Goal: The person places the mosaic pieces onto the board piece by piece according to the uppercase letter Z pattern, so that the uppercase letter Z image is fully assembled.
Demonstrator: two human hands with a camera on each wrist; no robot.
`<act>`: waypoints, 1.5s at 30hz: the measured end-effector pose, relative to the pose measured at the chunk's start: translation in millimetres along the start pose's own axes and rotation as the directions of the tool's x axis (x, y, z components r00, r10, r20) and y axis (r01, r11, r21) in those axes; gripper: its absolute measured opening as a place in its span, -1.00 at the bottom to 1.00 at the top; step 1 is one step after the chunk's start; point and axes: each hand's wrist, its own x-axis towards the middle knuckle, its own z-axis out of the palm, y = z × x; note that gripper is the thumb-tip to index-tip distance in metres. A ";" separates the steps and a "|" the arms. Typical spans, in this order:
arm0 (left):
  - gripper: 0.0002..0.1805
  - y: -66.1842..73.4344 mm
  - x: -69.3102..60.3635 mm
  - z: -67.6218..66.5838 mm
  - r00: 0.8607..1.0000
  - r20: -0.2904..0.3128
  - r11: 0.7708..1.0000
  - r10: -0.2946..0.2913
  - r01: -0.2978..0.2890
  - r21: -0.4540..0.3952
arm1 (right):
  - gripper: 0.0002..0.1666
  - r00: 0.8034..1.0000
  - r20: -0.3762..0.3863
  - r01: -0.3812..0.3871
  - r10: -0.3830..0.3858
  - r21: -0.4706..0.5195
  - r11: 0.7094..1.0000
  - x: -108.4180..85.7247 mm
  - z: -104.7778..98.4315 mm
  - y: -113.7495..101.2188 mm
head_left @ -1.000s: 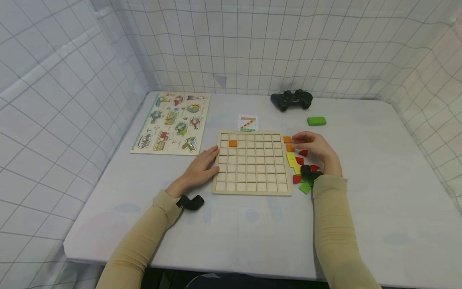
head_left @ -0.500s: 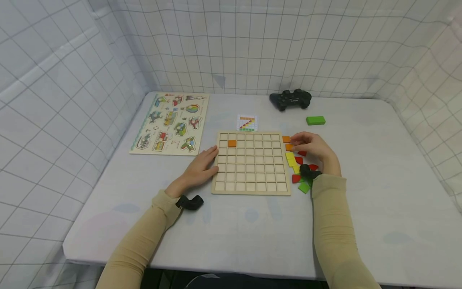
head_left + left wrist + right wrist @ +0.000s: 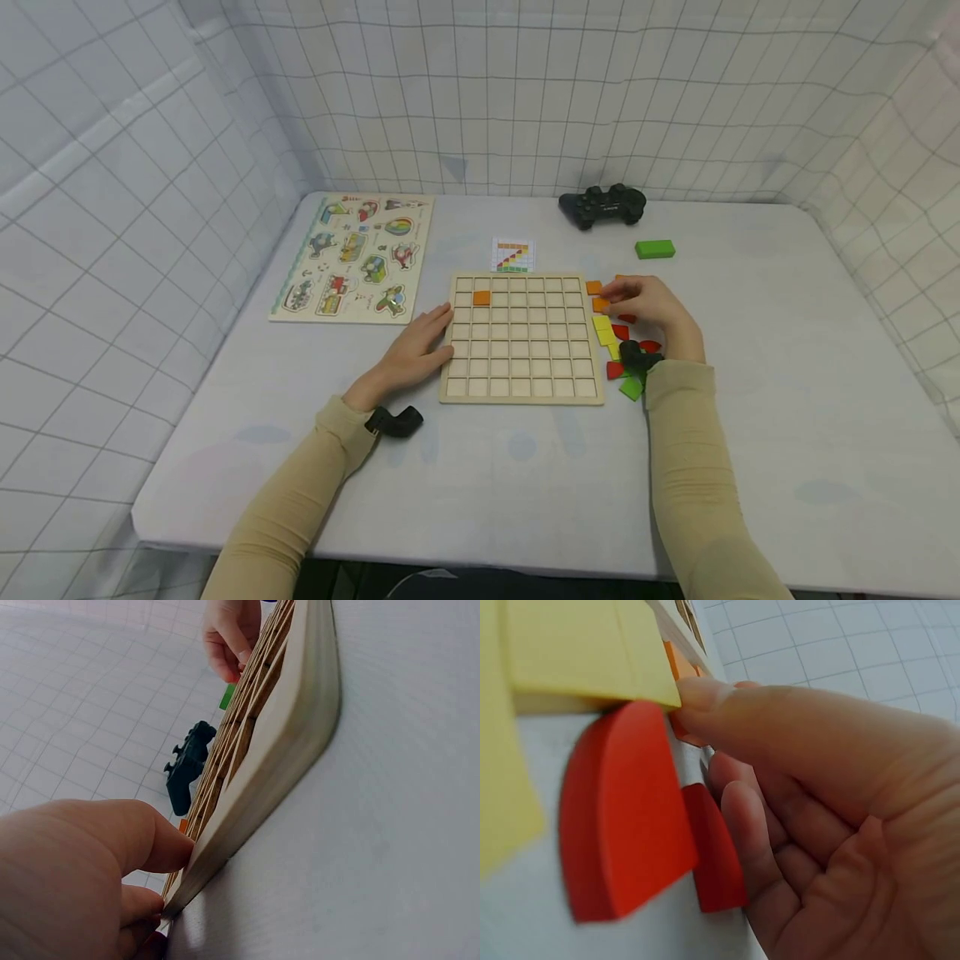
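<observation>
A pale wooden grid board (image 3: 524, 403) lies flat on the table, with one orange square tile (image 3: 482, 297) in an upper-left cell. My left hand (image 3: 415, 350) rests along the board's left edge; its thumb (image 3: 161, 844) touches the wooden side in the left wrist view. Right of the board, my right hand (image 3: 651, 307) pinches an orange tile (image 3: 600, 305) lying by the board, its thumb (image 3: 705, 705) against it in the right wrist view. Another orange tile (image 3: 594, 287) lies just above. Yellow tiles (image 3: 603, 330) and red rounded pieces (image 3: 641, 817) lie nearer me.
A small pattern card (image 3: 513, 254) lies behind the board. To the left is a picture puzzle board (image 3: 352, 258). A black game controller (image 3: 602, 206) and a green block (image 3: 655, 249) sit at the back right. Green tiles (image 3: 631, 388) lie near my right wrist.
My right hand shifts very slightly toward me, and a bit of orange now shows behind its fingers. My left hand stays at the board's edge.
</observation>
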 end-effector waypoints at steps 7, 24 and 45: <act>-0.31 -1.5 -1.2 -0.4 1.000 -0.004 1.000 -0.002 0.002 -0.006 | -0.59 0.999 -0.028 -0.025 0.024 -0.049 0.998 3.2 2.1 -3.8; -0.32 -5.7 -2.4 -1.8 1.000 -0.004 1.000 -0.012 0.012 -0.005 | -0.59 0.996 -0.071 0.048 -0.045 0.040 0.998 0.4 -2.0 -18.8; -0.31 -2.5 -0.3 0.0 1.000 0.011 1.000 -0.007 0.007 -0.014 | -0.69 0.967 0.185 0.152 -0.177 0.140 0.978 54.3 72.4 -98.9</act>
